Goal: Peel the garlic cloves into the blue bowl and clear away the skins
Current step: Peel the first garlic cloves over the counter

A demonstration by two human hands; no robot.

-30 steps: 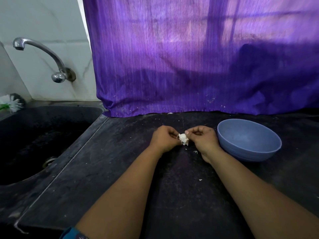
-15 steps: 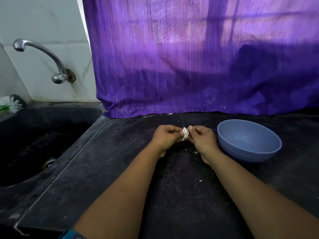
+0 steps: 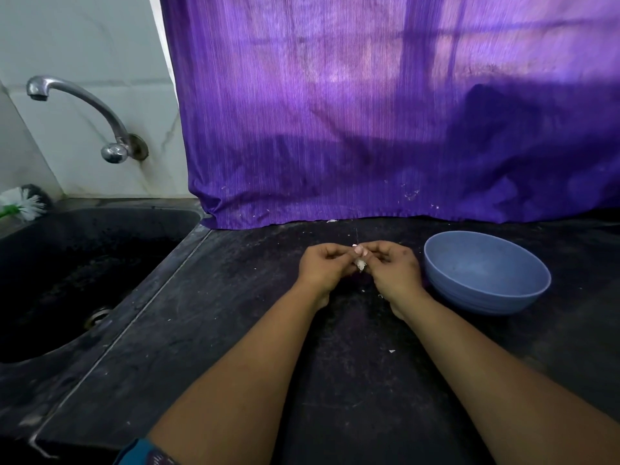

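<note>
Both hands meet over the dark counter (image 3: 235,330), just left of the blue bowl (image 3: 486,273). My left hand (image 3: 323,266) and my right hand (image 3: 392,266) each pinch a small white garlic clove (image 3: 360,263) between their fingertips; most of it is hidden by the fingers. The bowl stands upright and its visible inside looks bare. A few tiny white skin flakes (image 3: 391,351) lie on the counter near my right forearm.
A dark sink (image 3: 67,273) with a metal tap (image 3: 84,112) lies to the left, a white brush (image 3: 23,206) at its back corner. A purple curtain (image 3: 369,129) hangs down to the counter behind the hands.
The hands have drawn closer together around the clove, so less of the white garlic shows now. Bowl and counter are unchanged.
</note>
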